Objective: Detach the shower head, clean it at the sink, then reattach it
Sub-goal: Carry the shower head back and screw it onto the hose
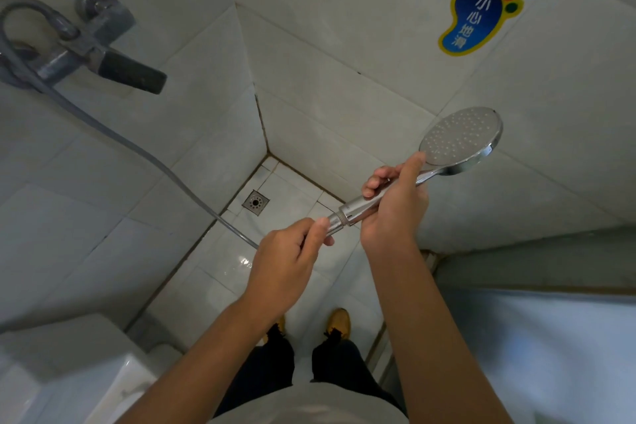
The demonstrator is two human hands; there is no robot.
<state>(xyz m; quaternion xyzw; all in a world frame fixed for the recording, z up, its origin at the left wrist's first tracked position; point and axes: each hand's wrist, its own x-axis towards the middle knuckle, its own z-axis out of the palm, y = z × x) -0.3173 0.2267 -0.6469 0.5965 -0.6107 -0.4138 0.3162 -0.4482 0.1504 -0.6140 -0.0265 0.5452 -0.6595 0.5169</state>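
Chrome shower head points up-right, right hand gripping its handle, left hand pinching the hose nut.

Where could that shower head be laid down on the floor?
Bare floor tiles lie between the left wall and the person's shoes, crossed only by the hose. The corner by the drain is also free. Nearer the shoes and the white fixture it gets tight. Both the left hand and right hand grip the shower head.
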